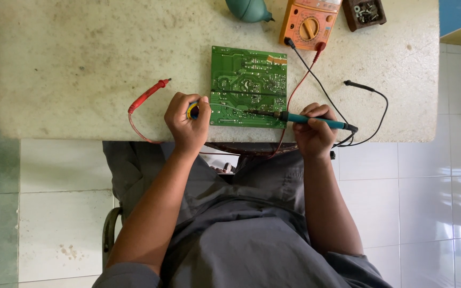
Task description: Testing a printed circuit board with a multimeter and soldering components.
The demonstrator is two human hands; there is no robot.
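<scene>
— Where's the circuit board (pixel 248 87)?

— Flat on the tabletop (pixel 81 64), between both hands. Right hand (pixel 314 133) fingers grip a teal soldering iron (pixel 305 119), tip on the board's near edge; left hand (pixel 188 121) fingers pinch a small solder spool (pixel 192 111).

— Anything crowding it?

— An orange multimeter (pixel 309 24) beyond the board (its black lead (pixel 366 88) loops right), red probe (pixel 148 96) left.

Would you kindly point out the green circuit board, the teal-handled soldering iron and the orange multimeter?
Green circuit board (pixel 246 85), head view, on its bare middle.
Teal-handled soldering iron (pixel 316 121), head view, on the teal handle in the right hand.
Orange multimeter (pixel 309 24), head view, near its round dial.
</scene>
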